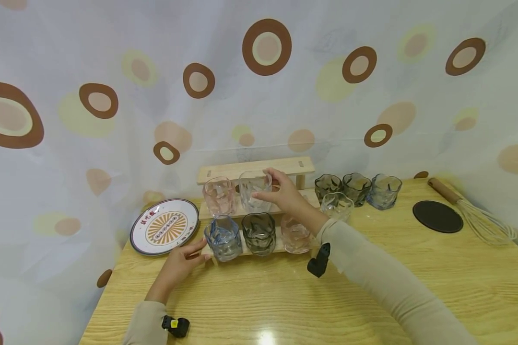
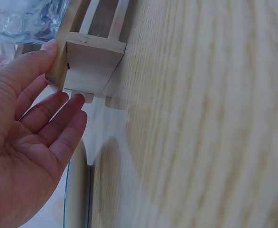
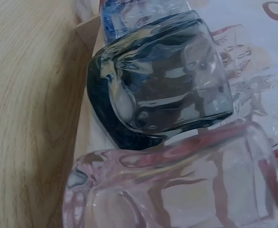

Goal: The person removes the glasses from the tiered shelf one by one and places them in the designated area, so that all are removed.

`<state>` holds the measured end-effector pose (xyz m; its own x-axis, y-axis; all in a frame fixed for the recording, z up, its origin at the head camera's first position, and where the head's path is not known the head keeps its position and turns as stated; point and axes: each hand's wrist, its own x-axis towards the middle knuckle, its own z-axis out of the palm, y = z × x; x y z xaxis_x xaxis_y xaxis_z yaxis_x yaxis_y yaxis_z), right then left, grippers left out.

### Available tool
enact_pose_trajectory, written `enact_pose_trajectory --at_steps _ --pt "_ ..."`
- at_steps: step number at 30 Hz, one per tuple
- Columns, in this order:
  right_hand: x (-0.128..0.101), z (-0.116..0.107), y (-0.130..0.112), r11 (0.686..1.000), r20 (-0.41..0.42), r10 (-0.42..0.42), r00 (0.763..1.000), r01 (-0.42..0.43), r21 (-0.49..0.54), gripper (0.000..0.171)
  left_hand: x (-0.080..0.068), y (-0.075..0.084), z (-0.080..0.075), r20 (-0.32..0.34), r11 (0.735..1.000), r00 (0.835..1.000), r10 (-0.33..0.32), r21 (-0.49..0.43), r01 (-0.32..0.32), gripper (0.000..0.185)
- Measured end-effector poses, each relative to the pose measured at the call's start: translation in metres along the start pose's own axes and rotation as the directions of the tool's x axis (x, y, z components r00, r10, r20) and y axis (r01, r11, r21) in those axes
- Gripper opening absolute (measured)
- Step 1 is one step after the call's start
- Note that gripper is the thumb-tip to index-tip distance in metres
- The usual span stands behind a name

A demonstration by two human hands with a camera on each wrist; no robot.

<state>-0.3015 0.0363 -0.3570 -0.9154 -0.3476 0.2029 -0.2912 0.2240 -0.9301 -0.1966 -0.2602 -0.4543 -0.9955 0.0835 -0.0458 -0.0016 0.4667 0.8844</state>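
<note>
At the near edge of the wooden table, at about 7 o'clock, the left hand lies with its fingers straight and relaxed, its fingertips touching the left end of the tiered wooden rack. The left wrist view shows the thumb against the rack's end post and the other fingers just under its foot, holding nothing.

Just past that hand, on the rack's lowest step, stand a blue glass, a smoky grey glass and a pinkish glass, side by side from left to right. The right wrist view looks across these three from close up, the grey glass between the other two.

One step up, at 12 o'clock, the right hand grips a clear glass; its fingers curl over the rim and right side, so the glass sits to the left of the palm. The glass appears to rest on the middle step, just beside another pinkish glass to its left.

To the rack's right, at 1 o'clock, four more glasses stand grouped on the table. Farther right, at 2 o'clock, lie a dark round coaster and a whisk. At 10 o'clock, a patterned plate sits left of the rack. A spotted curtain hangs behind.
</note>
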Motion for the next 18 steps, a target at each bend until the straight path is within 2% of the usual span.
enact_pose_trajectory --at_steps 7,12,18 --pt "-0.006 -0.022 -0.009 0.999 -0.037 0.011 0.999 -0.009 0.049 0.068 0.001 0.0 0.002 0.009 1.0 1.0 0.0 0.005 0.0 0.054" --pt "-0.014 -0.045 -0.01 0.999 -0.062 0.016 0.998 -0.014 0.033 0.068 0.001 0.0 0.001 0.008 1.0 1.0 -0.001 0.013 0.001 0.055" --pt "-0.03 -0.077 -0.007 0.999 -0.094 0.049 0.994 -0.046 0.027 0.077 0.0 0.001 0.0 0.011 1.0 1.0 -0.002 0.018 0.002 0.055"
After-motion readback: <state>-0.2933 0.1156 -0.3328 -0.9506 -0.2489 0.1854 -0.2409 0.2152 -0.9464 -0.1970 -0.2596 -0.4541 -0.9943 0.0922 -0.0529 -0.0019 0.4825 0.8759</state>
